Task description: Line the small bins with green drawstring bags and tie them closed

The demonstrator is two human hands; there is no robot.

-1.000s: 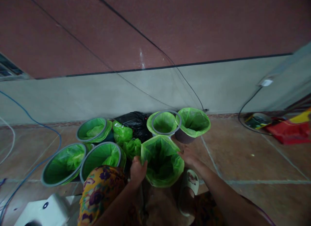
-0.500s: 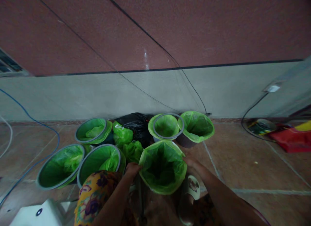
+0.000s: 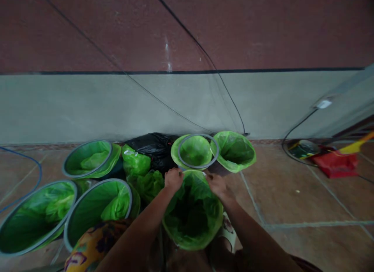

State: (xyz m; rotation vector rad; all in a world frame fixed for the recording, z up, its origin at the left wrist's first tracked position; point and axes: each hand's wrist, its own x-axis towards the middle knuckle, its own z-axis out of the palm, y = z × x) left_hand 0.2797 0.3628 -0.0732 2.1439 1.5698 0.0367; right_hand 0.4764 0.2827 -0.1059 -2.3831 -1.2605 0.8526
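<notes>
A small bin lined with a green plastic bag (image 3: 193, 213) stands on the tiled floor right in front of me. My left hand (image 3: 173, 178) grips the far left part of the bag's rim, fingers curled over it. My right hand (image 3: 216, 184) pinches the far right part of the same rim. Just beyond stand a bin with a grey ring (image 3: 195, 151) over its green liner and another green-lined bin (image 3: 233, 150) without a ring.
Three larger grey-ringed, green-lined bins (image 3: 96, 207) stand at the left. A black bag (image 3: 152, 145) and loose green bags (image 3: 136, 163) lie between them. Cables run along the wall; a red object (image 3: 336, 163) lies at the right. My patterned clothing (image 3: 90, 244) is at the bottom.
Both hands moved from the sides of the bag's rim up to its far edge. The view shifted, so the left bins appear closer and lower.
</notes>
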